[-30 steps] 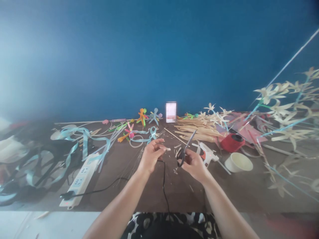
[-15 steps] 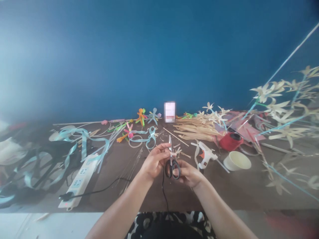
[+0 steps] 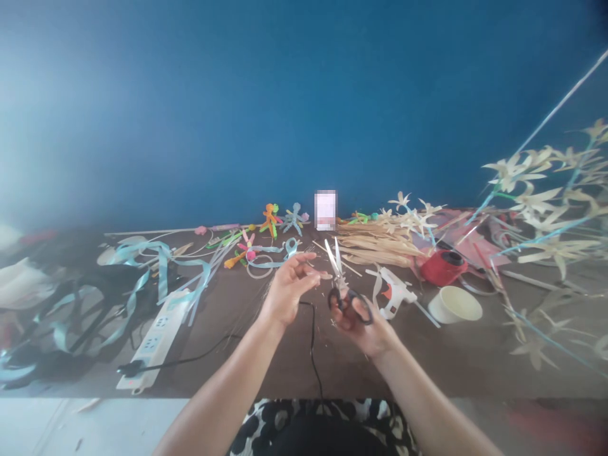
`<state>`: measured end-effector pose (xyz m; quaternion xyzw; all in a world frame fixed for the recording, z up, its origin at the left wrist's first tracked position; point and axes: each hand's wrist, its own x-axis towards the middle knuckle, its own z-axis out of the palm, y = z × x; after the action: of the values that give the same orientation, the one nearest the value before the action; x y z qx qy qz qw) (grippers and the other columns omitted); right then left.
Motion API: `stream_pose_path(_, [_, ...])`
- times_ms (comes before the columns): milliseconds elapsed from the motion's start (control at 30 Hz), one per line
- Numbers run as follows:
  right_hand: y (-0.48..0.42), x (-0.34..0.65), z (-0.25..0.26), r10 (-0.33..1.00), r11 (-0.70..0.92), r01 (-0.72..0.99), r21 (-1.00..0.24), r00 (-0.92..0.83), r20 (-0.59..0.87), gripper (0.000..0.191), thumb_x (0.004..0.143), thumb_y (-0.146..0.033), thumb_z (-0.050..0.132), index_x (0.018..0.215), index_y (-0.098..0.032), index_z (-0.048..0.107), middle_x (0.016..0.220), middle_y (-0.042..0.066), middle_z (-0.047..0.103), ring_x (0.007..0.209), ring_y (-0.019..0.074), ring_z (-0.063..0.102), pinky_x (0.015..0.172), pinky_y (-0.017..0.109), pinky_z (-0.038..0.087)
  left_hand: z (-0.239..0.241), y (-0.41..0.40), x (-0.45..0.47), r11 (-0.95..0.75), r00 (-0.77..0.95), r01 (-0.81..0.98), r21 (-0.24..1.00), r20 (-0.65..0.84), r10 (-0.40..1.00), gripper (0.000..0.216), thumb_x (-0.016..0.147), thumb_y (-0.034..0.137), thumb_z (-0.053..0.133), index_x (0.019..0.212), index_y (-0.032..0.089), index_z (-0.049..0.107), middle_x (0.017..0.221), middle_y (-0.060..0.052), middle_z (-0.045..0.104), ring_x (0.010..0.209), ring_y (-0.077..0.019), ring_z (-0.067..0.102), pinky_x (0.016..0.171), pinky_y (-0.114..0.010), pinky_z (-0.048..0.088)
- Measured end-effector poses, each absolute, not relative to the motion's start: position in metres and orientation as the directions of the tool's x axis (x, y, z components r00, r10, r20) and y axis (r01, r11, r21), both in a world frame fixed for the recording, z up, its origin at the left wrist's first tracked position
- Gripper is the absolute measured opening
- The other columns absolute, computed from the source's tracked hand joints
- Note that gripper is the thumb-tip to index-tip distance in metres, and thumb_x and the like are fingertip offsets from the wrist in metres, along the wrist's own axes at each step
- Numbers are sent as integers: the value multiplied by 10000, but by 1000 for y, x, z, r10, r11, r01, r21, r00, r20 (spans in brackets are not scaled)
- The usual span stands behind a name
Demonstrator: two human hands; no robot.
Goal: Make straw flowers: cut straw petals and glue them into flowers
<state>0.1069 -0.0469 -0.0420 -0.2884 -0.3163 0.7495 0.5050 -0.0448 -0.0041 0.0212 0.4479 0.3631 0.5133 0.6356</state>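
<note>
My right hand (image 3: 363, 326) holds a pair of black-handled scissors (image 3: 338, 278), fingers through the loops, with the blades spread apart and pointing away from me. To the left of the blades, my left hand (image 3: 289, 288) pinches a small pale strip (image 3: 326, 275) between thumb and forefinger, its other fingers loosely curled. The strip is tiny, and its exact material cannot be made out. A gap separates the strip from the scissors. Beyond the hands lies a bundle of dry, straw-coloured strips (image 3: 375, 244) on the dark table (image 3: 280, 373).
A white glue gun (image 3: 395, 292), a cream cup (image 3: 455, 304) and a red spool (image 3: 443, 268) stand to the right, near pale flowers (image 3: 536, 199). On the left are a power strip (image 3: 159, 339) and blue ribbon (image 3: 162, 269). A black cable (image 3: 312, 354) runs between my arms.
The scissor blades have gone from closed to spread. My right hand has drawn the scissors to the right, away from my left hand, which has shifted slightly left and up.
</note>
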Motion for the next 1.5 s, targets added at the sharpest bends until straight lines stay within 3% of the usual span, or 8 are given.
stream_pose_path(167, [-40, 156, -25, 918, -149, -167, -975, -389, -73, 322, 587, -386, 674, 778, -177, 520, 612, 9, 556, 547, 117, 495, 506, 226, 367, 33, -3, -55, 133, 283, -249, 959, -60, 957, 411, 639, 175, 636, 1022, 162, 487, 667, 5, 585, 646, -155, 600, 606, -260, 430])
stream_pose_path(467, [-29, 186, 7, 854, 33, 320, -947, -501, -140, 203, 615, -307, 659, 699, -156, 553, 571, -27, 522, 514, 82, 447, 469, 187, 322, 39, -10, -53, 130, 366, -126, 983, -76, 928, 499, 624, 202, 647, 1081, 193, 446, 675, 11, 594, 636, -153, 607, 635, -295, 455])
stream_pose_path(800, [-35, 188, 28, 853, 181, 485, -856, -510, -109, 208, 637, -355, 626, 729, -171, 593, 631, -12, 554, 572, 108, 474, 516, 202, 349, 45, -11, -59, 6, 384, 81, 997, -37, 922, 544, 641, 212, 625, 1141, 213, 409, 677, 11, 582, 650, -141, 588, 636, -277, 456])
stream_pose_path(1267, [-45, 191, 36, 904, 346, 668, -658, -424, 45, 131, 637, -273, 614, 739, -205, 570, 669, -19, 561, 613, 121, 504, 571, 220, 362, 47, -9, -56, -65, 377, 163, 984, -1, 926, 563, 638, 212, 621, 1155, 199, 397, 648, 12, 592, 587, -115, 554, 580, -241, 430])
stream_pose_path(1500, [-46, 192, 38, 896, 356, 660, -662, -442, 41, 114, 647, -269, 610, 737, -207, 575, 655, -23, 559, 607, 116, 510, 570, 217, 361, 49, -9, -57, -76, 379, 146, 986, 15, 925, 574, 643, 214, 618, 1166, 197, 384, 666, 3, 597, 608, -125, 566, 589, -249, 438])
